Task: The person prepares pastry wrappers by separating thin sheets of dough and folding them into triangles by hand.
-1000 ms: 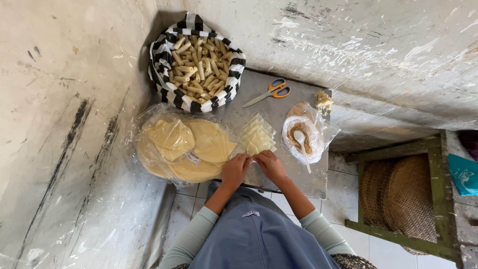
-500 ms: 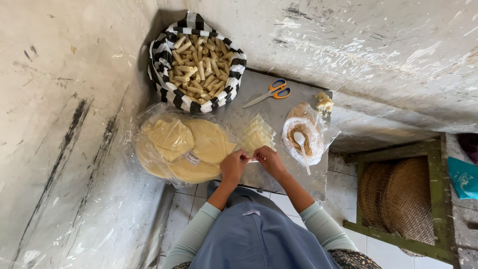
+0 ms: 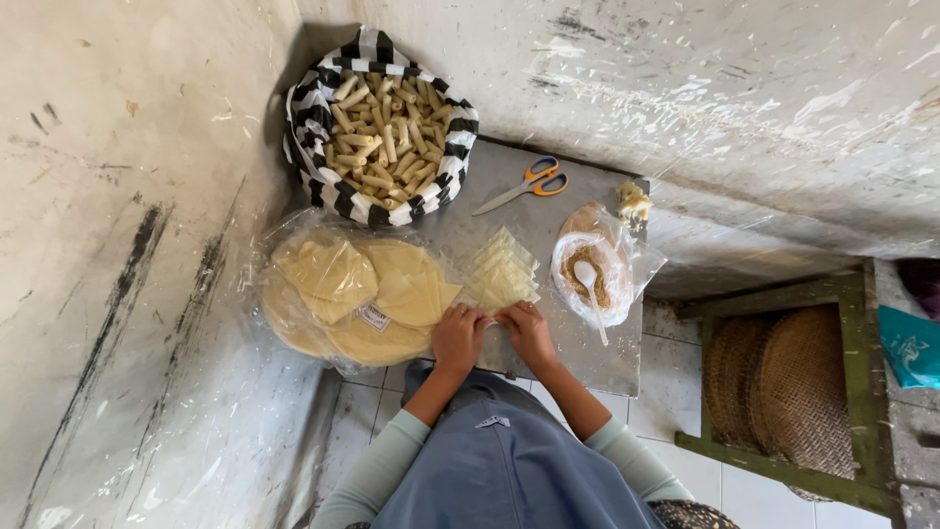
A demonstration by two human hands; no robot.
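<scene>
Both hands work side by side at the near edge of the grey tabletop (image 3: 587, 338), fingers curled down and pressed together over 1 small wrapper sheet that they mostly hide. The left hand (image 3: 458, 338) sits just beside the stack of round wrappers (image 3: 362, 294) lying on clear plastic toward the left edge; the right hand (image 3: 527, 333) touches the near end of the fanned row of cut square wrappers (image 3: 504, 272) in the middle of the tabletop. The step in hand looks like rolling or folding 1 wrapper around filling; whether the roll is closed cannot be told. The bag of brown filling (image 3: 592, 269) with its white spoon (image 3: 590, 289) lies just right of the squares. The striped basket (image 3: 323, 113) of finished rolls (image 3: 387, 142) fills the far left corner, and scissors (image 3: 529, 184) lie near the far edge. Finishing would call for tight fingertip pressure so the thin sheet does not tear.
</scene>
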